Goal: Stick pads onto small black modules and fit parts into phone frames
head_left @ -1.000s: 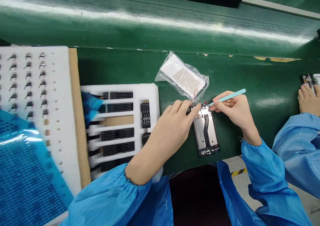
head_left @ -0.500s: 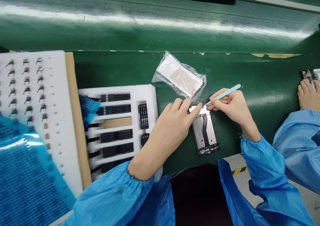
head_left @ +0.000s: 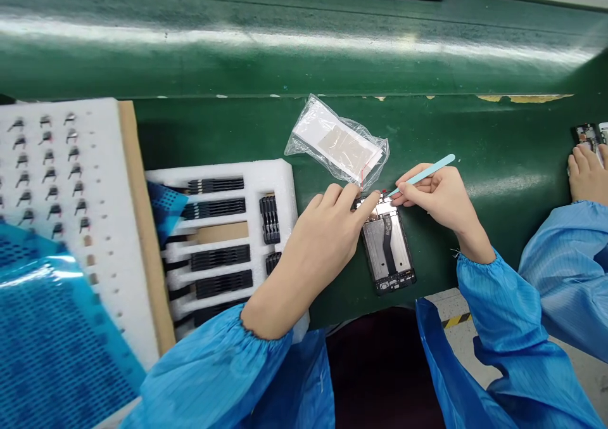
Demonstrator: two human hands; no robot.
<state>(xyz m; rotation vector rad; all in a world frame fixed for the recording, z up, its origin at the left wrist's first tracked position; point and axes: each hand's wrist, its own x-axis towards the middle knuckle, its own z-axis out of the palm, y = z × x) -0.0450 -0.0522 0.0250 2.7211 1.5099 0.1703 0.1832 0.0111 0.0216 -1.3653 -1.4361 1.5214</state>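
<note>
An opened smartphone body point(head_left: 399, 245) lies on the green bench, its metal plate and a dark flex cable exposed. My left hand point(head_left: 327, 229) is bent over its upper left corner, the index finger pressing near the top edge; the thumb is hidden. Closed in a pen-like grip, my right hand point(head_left: 434, 194) holds light-blue tweezers point(head_left: 430, 169). Their tip is at the phone's upper right end, beside a tiny red piece. Just beyond my left fingertips lies a clear plastic bag point(head_left: 339, 140) holding white sheets, with a red strip at its lower end.
At left, a white foam tray point(head_left: 287, 182) holds stacks of black parts. A foam board point(head_left: 107, 194) carries rows of small components, partly covered by blue perforated film point(head_left: 57, 340). A co-worker's hand point(head_left: 586, 172) handles another phone at far right. A raised green ledge point(head_left: 285, 68) runs behind.
The view has shifted slightly. Both hands keep nearly the same pose on the phone, with the tweezers' tip still at its upper end.
</note>
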